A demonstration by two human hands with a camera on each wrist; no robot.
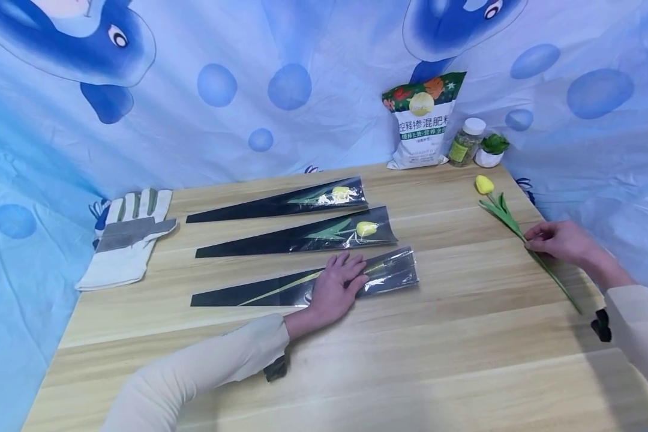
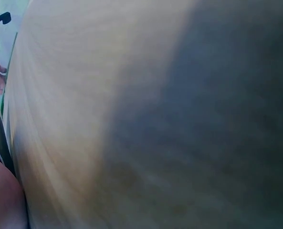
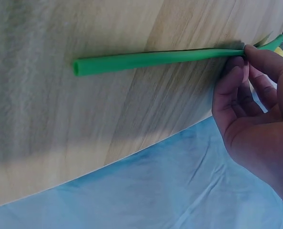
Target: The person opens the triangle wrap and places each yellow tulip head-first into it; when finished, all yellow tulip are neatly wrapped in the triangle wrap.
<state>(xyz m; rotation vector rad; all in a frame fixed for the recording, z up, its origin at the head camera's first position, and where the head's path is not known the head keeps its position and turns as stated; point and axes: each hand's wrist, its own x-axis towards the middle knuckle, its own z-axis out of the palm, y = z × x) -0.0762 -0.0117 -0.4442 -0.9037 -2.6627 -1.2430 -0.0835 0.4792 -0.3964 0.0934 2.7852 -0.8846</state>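
My right hand point(image 1: 558, 243) pinches the green stem of a yellow artificial tulip point(image 1: 501, 210) at the table's right side. Its bloom points to the back, and in the right wrist view the cut end of the stem point(image 3: 131, 61) sticks out past the fingertips. My left hand point(image 1: 336, 288) rests with extended fingers on the nearest black, clear-fronted flower sleeve point(image 1: 394, 273), hiding its middle. A thin yellow-green line runs along that sleeve. Behind it lie two similar sleeves, a middle one point(image 1: 259, 243) and a far one point(image 1: 248, 208), each with a yellow tulip inside.
White-and-grey work gloves point(image 1: 124, 240) lie at the table's left edge. At the back right stand a fertilizer bag point(image 1: 421, 126), a white-capped jar point(image 1: 466, 143) and a small potted plant point(image 1: 490, 153). A blue patterned curtain point(image 1: 194, 132) hangs behind the wooden table point(image 1: 410, 372).
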